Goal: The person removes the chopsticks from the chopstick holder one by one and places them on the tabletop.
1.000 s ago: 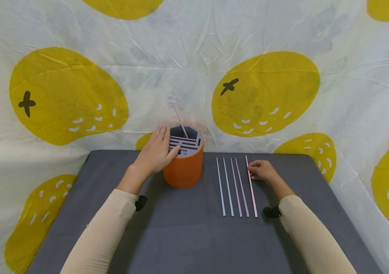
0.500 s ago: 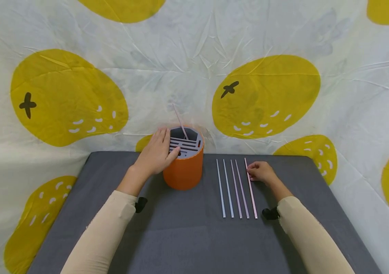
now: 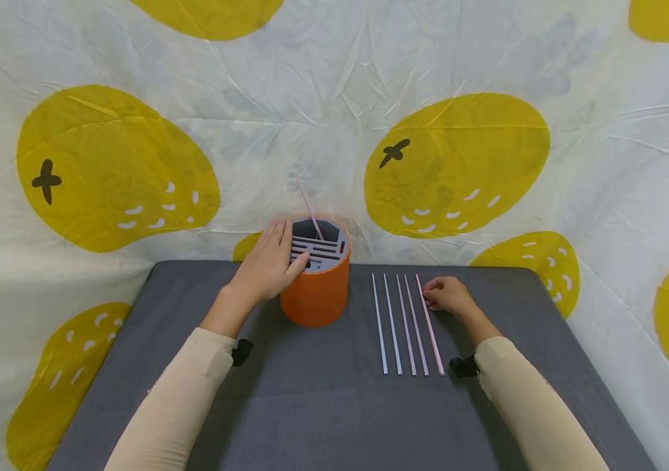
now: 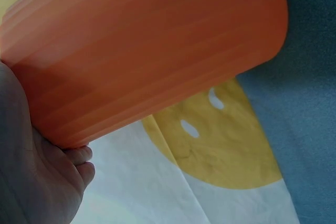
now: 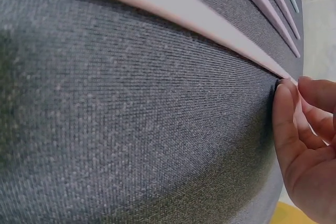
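Note:
An orange cylindrical utensil holder [image 3: 314, 297] with a grey slotted top stands near the table's back edge. My left hand [image 3: 266, 261] rests along its left rim, fingers straight and thumb over the front; the left wrist view shows the orange wall [image 4: 157, 45] close up. One pink chopstick [image 3: 309, 208] leans out of its rear opening. To the right, my right hand [image 3: 447, 294] pinches another pink chopstick [image 3: 433, 333] near its far end, the stick lying on the table. In the right wrist view the fingertips meet at that pink chopstick [image 5: 210, 22].
Left of the pinched stick lie two purple chopsticks [image 3: 415, 327] and two light blue chopsticks [image 3: 378, 327], side by side. Dark grey cloth covers the table [image 3: 310, 418]. A white curtain [image 3: 322, 150] with yellow fruit prints hangs right behind it.
The far end of the pink chopstick has swung left toward the purple ones, and my right hand has shifted slightly left with it. My left hand stays on the holder.

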Available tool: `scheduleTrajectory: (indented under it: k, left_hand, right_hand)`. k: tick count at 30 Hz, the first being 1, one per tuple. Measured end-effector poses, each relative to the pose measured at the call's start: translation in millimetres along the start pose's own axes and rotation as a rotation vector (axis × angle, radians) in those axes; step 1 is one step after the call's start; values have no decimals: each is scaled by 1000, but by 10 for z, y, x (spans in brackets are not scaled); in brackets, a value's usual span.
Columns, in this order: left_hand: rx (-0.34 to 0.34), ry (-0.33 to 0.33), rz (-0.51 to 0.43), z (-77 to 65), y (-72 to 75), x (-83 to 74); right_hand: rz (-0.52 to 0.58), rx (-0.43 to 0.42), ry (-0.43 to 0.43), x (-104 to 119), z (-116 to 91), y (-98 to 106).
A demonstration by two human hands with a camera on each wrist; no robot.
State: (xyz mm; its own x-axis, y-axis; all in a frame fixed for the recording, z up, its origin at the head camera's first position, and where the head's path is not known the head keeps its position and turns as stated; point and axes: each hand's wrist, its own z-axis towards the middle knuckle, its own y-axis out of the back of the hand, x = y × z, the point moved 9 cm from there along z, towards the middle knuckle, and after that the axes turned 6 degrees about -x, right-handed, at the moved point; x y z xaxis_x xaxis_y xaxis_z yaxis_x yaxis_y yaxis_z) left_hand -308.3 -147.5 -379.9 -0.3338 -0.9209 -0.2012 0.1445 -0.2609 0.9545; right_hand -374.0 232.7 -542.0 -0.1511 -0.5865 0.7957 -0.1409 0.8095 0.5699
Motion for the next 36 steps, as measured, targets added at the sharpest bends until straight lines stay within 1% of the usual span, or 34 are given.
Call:
scheduleTrajectory:
  k: [5, 10, 13, 15, 19, 21, 25, 30, 32, 36]
  left_hand:
    - [-2, 0, -1, -1, 5, 8]
    - [-2, -1, -8, -3, 21, -7]
    - [4, -3, -13, -2, 20, -15]
    - [8, -3, -16, -3, 16, -18]
    - [14, 0, -19, -9, 9, -21]
    - [12, 3, -20, -12, 11, -23]
    - [8, 3, -20, -6, 8, -18]
    - [1, -3, -19, 3, -2, -14]
    - [-1, -3, -18, 2, -2, -13]
    - [-4, -3, -21, -4, -3, -8]
  right_hand:
    - [-32, -5, 17, 41, -13, -2]
    - [-48, -18, 33, 77, -16, 41]
    - [-75, -29, 73, 171, -23, 86]
    - [-104, -31, 117, 265, -27, 119]
    - [-156, -36, 207, 518, -46, 164]
    - [-154, -34, 244, 669, -60, 167]
    - [-115, -32, 319, 1017, -96, 153]
    - [-71, -22, 381, 1408, -134, 99]
    - [-40, -18, 397, 1552, -156, 69]
    - [20, -24, 460, 1864, -220, 1]
